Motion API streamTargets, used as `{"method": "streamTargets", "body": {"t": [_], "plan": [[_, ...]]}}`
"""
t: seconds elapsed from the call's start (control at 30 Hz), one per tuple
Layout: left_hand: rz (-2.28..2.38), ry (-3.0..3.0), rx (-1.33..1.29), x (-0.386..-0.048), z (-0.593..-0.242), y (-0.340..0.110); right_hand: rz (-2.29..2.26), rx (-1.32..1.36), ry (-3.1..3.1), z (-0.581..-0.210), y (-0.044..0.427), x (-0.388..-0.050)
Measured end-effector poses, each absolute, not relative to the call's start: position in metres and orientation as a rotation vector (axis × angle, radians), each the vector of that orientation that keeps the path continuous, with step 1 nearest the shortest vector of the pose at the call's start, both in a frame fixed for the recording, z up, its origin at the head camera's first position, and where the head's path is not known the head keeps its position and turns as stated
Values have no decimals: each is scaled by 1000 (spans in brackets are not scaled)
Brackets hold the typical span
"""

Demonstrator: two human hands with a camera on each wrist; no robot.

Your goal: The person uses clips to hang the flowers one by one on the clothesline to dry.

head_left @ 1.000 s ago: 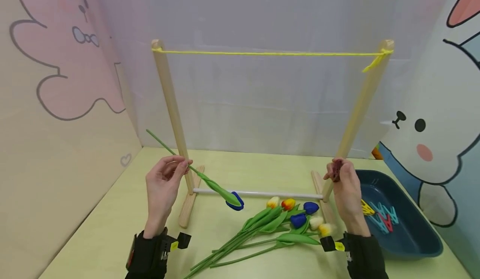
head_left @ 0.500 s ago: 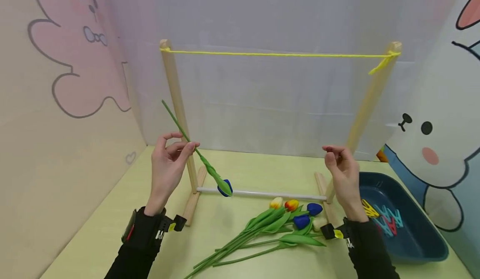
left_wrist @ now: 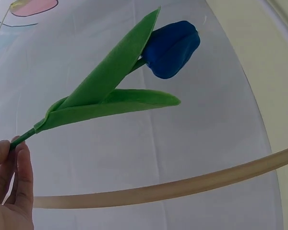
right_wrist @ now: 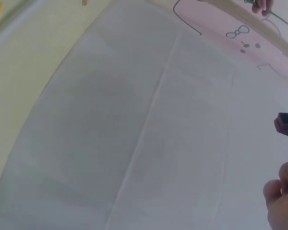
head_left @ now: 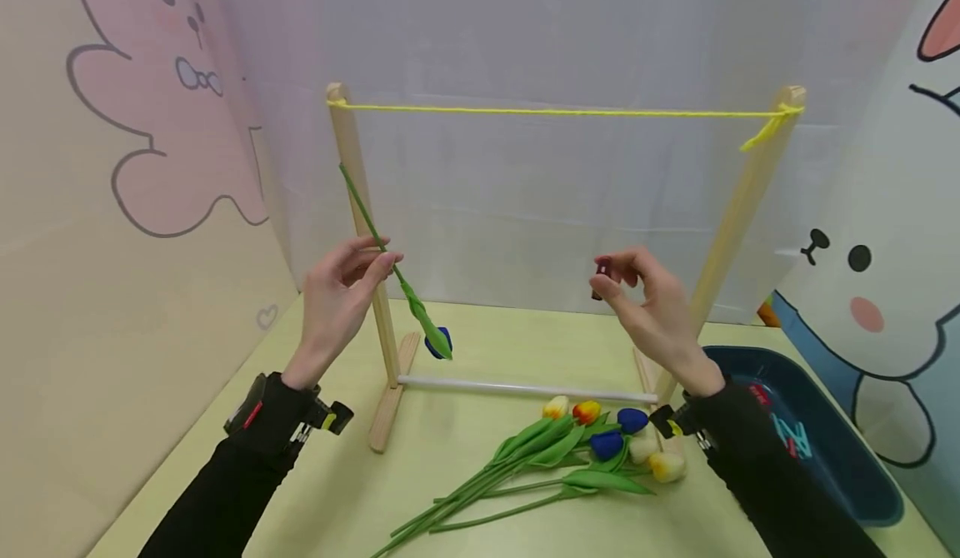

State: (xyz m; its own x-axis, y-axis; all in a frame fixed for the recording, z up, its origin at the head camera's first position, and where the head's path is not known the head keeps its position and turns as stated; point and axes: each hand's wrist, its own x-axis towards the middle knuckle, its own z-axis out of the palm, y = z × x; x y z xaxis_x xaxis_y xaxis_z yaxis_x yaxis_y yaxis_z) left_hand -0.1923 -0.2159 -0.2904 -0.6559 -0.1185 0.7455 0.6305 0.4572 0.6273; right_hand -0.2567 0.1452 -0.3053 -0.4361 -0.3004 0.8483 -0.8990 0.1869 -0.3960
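Note:
My left hand (head_left: 341, 300) pinches the green stem of an artificial blue tulip (head_left: 424, 321) beside the left wooden post. The flower hangs head down, its stem end pointing up near the string. In the left wrist view the blue bloom (left_wrist: 172, 49) and two green leaves show clearly, with the fingers at the stem. My right hand (head_left: 651, 308), in front of the right post, holds a small dark red clip (head_left: 602, 279) between thumb and fingers. Only part of that clip enters the right wrist view. A yellow string (head_left: 555, 112) is tied between the posts, above both hands.
A wooden frame has a left post (head_left: 352, 158), a right post (head_left: 738, 208) and a white crossbar (head_left: 517, 388). Several tulips (head_left: 551, 445) lie before it. At right stands a dark blue tray (head_left: 862, 458) with colored clips (head_left: 792, 439), partly behind my right sleeve.
My left hand has risen with the tulip, whose stem now stands steeper. My right hand has moved up and left, away from the right post, bringing the clip into clearer view.

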Motion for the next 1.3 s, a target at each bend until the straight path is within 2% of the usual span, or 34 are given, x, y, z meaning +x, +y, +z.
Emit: {"method": "streamTargets", "body": {"t": [0.03, 0.07, 0.63, 1.3], "plan": [[-1255, -1950, -433, -193, -287, -216, 1211, 1155, -1849, -300, 142, -257], [-1250, -1949, -433, -194, -285, -215, 1151, 1137, -1874, -279, 132, -239], [-1256, -1925, -430, -208, -253, -214, 950, 1393, -1720, -195, 90, -252], [-1285, -1943, -438, -225, -235, -210, 854, 1408, -1808, -117, 47, -265]]}}
